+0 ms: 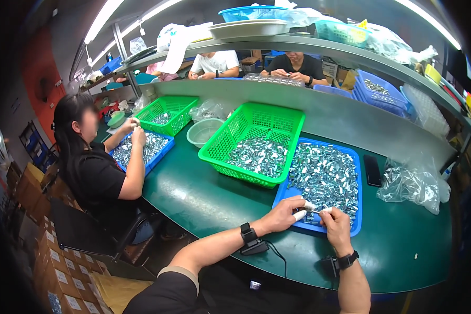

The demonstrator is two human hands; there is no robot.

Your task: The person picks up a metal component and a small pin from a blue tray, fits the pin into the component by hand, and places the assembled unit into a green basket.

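Observation:
My left hand and my right hand meet over the near edge of a blue tray. White coverings wrap some of my fingertips. Pinched between the fingers of both hands is a small shiny metal part; its exact kind is too small to make out. Many similar silvery parts lie loose across the tray. Left of it, a green mesh basket holds more of them and appears to overlap the tray's left edge.
A dark phone and a clear plastic bag of parts lie right of the tray. A whitish bowl stands beyond the basket. To the left, a co-worker handles parts over another blue tray. A loaded metal shelf spans above.

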